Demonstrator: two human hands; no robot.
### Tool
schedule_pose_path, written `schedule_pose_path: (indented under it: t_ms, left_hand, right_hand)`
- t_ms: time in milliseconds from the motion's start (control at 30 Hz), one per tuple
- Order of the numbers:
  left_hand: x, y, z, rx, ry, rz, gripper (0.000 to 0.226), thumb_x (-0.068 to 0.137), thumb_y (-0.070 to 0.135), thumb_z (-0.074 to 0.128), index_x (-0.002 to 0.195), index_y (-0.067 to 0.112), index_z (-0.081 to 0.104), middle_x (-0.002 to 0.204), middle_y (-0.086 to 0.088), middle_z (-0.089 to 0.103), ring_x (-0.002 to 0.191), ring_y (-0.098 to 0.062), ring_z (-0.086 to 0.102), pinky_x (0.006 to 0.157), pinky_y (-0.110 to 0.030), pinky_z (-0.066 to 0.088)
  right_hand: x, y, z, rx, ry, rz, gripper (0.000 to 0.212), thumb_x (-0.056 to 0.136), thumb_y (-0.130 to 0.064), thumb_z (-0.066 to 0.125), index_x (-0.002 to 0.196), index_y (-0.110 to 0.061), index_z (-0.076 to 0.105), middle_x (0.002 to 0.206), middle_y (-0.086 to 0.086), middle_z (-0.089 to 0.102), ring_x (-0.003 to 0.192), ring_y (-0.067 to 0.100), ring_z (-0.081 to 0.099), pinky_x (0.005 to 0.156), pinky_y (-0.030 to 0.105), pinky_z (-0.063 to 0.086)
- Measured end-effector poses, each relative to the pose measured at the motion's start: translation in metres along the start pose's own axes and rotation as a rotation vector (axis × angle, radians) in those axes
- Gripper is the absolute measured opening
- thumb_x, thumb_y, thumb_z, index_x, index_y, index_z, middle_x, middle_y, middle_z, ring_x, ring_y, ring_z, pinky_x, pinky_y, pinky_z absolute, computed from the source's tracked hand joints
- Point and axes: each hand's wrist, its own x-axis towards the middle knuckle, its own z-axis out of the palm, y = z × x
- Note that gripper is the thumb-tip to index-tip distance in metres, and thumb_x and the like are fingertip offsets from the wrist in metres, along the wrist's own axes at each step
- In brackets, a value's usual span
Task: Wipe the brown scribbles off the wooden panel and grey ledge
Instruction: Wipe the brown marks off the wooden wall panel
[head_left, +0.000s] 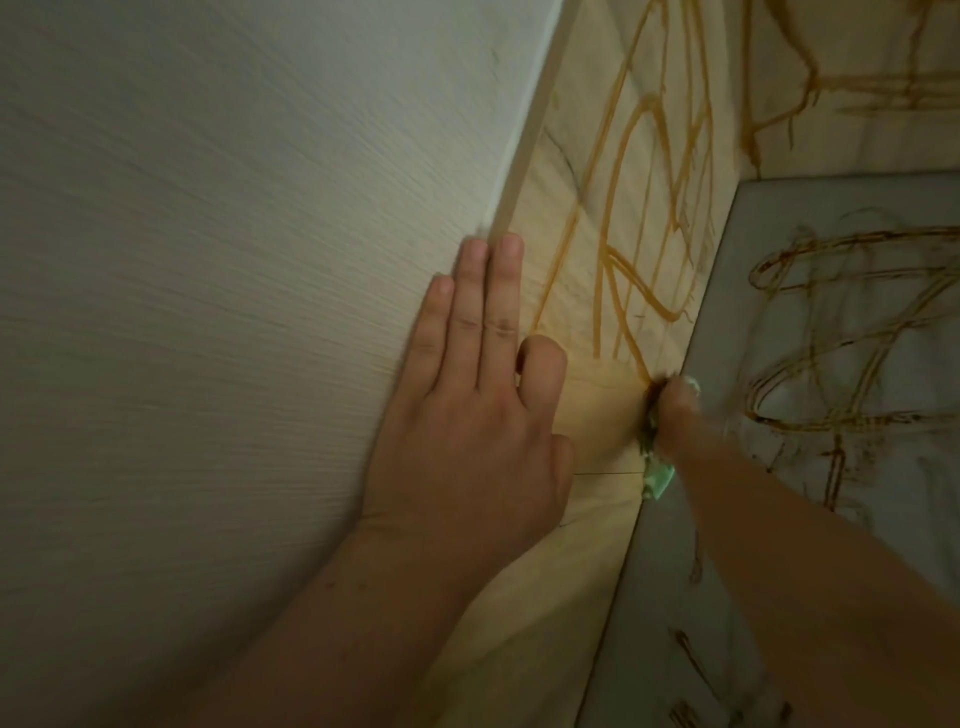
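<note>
Landmark = panel (597, 415), the pale wood face running from top centre down to bottom centre.

- Left hand (467, 415): spread flat, not holding anything. The palm and three straight fingers lie on the white wall (208, 312) just left of the panel. The fingertips reach the trim (540, 119) along the panel's left edge. The index finger is bent, knuckle up, over the panel. The thumb side rests on the panel.
- Right hand (680, 415): motion-blurred, fingers bunched round a green wad (658, 480). Can't tell whether it's cloth or sponge. The wad is pressed against the panel's right edge, right at the seam with the ledge (675, 597). A brown smear shows on the wad's top end. The forearm comes in from bottom right, over the ledge.
- Scribbles (675, 208): brown loops and strokes cover the upper part of the panel. The lowest strokes end at the wad. The panel between the two hands is bare wood, and so is the part below the wad.
- Ledge: a grey surface meeting the panel's right edge. It carries darker brown loops and crossed strokes (852, 332) right of the wad. A few short marks sit lower down, near the bottom edge of the frame.
- A second wood face at top right, beyond the panel's far end, has brown marks too (883, 88).

The whole frame is slightly blurred.
</note>
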Motion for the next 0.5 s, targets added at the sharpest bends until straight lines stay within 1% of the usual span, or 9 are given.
schedule_pose_path:
  t_ms: [33, 67, 133, 200, 233, 300, 333, 433, 500]
  left_hand:
    - [-0.001, -0.001, 0.001, -0.007, -0.004, -0.002, 0.025, 0.090, 0.031, 0.045, 0.105, 0.011, 0.045, 0.166, -0.034, -0.004, 0.157, -0.046, -0.005, 0.126, -0.058, 0.008]
    - [-0.002, -0.001, 0.001, -0.009, -0.009, -0.004, 0.026, 0.090, 0.031, 0.046, 0.106, 0.011, 0.046, 0.166, -0.034, -0.003, 0.157, -0.046, -0.005, 0.126, -0.058, 0.008]
    - [-0.002, -0.004, 0.003, 0.003, -0.012, -0.004, 0.029, 0.089, 0.031, 0.046, 0.108, 0.009, 0.046, 0.166, -0.035, -0.003, 0.157, -0.046, -0.004, 0.126, -0.058, 0.008]
    - [-0.002, -0.005, 0.004, 0.006, -0.010, -0.004, 0.030, 0.088, 0.031, 0.047, 0.108, 0.009, 0.046, 0.166, -0.035, -0.003, 0.157, -0.047, -0.004, 0.126, -0.059, 0.008]
    - [-0.002, -0.006, 0.005, 0.007, -0.016, -0.008, 0.030, 0.088, 0.031, 0.047, 0.108, 0.009, 0.045, 0.166, -0.035, -0.004, 0.157, -0.047, -0.005, 0.126, -0.059, 0.008]
    - [-0.002, -0.005, 0.004, 0.014, -0.040, -0.014, 0.031, 0.087, 0.031, 0.049, 0.107, 0.008, 0.044, 0.165, -0.036, -0.006, 0.156, -0.048, -0.007, 0.126, -0.060, 0.008]
    - [-0.002, -0.005, 0.004, 0.023, -0.055, -0.016, 0.030, 0.087, 0.030, 0.049, 0.107, 0.008, 0.044, 0.165, -0.036, -0.006, 0.156, -0.048, -0.007, 0.126, -0.060, 0.007]
    - [0.000, -0.004, -0.003, 0.019, -0.069, -0.024, 0.026, 0.089, 0.028, 0.046, 0.106, 0.009, 0.045, 0.165, -0.036, -0.008, 0.156, -0.048, -0.007, 0.126, -0.059, 0.008]
    - [0.000, -0.003, -0.006, -0.005, -0.055, -0.026, 0.024, 0.093, 0.027, 0.039, 0.107, 0.009, 0.047, 0.165, -0.036, -0.006, 0.156, -0.048, -0.006, 0.126, -0.059, 0.009]
  right_hand:
    - [0.003, -0.005, 0.002, 0.009, -0.012, -0.010, 0.039, 0.106, -0.051, 0.031, 0.094, -0.022, 0.055, 0.103, 0.006, 0.053, 0.093, 0.024, 0.051, 0.076, 0.038, 0.047]
    - [0.004, -0.009, 0.002, 0.018, -0.021, -0.028, 0.044, 0.106, -0.057, 0.029, 0.104, -0.023, 0.056, 0.105, 0.007, 0.055, 0.099, 0.025, 0.052, 0.084, 0.040, 0.049]
    - [0.004, -0.014, 0.002, 0.084, -0.064, -0.035, 0.061, 0.102, -0.069, 0.025, 0.119, -0.023, 0.060, 0.106, 0.007, 0.058, 0.099, 0.025, 0.056, 0.093, 0.044, 0.051]
    - [0.004, -0.008, 0.003, 0.091, -0.083, -0.041, 0.070, 0.094, -0.079, 0.027, 0.123, -0.027, 0.064, 0.108, 0.005, 0.059, 0.099, 0.025, 0.059, 0.092, 0.044, 0.053]
    - [0.003, -0.003, 0.003, 0.095, -0.091, -0.060, 0.073, 0.091, -0.082, 0.029, 0.123, -0.027, 0.066, 0.106, 0.004, 0.059, 0.097, 0.025, 0.060, 0.085, 0.040, 0.053]
    - [-0.019, 0.000, 0.001, 0.096, -0.129, -0.095, 0.074, 0.095, -0.075, 0.034, 0.134, -0.020, 0.065, 0.104, 0.005, 0.062, 0.089, 0.024, 0.061, 0.073, 0.034, 0.051]
    - [-0.042, -0.001, 0.005, 0.105, -0.159, -0.106, 0.069, 0.100, -0.067, 0.036, 0.138, -0.016, 0.063, 0.104, 0.006, 0.064, 0.087, 0.023, 0.061, 0.071, 0.035, 0.050]
    - [-0.115, -0.012, 0.010, 0.064, -0.292, -0.149, 0.046, 0.105, -0.050, 0.042, 0.131, -0.017, 0.060, 0.111, 0.004, 0.066, 0.102, 0.022, 0.061, 0.086, 0.037, 0.051]
    - [-0.159, -0.014, 0.013, -0.009, -0.379, -0.222, 0.041, 0.103, -0.042, 0.046, 0.133, -0.018, 0.060, 0.120, 0.005, 0.067, 0.109, 0.022, 0.062, 0.089, 0.038, 0.052]
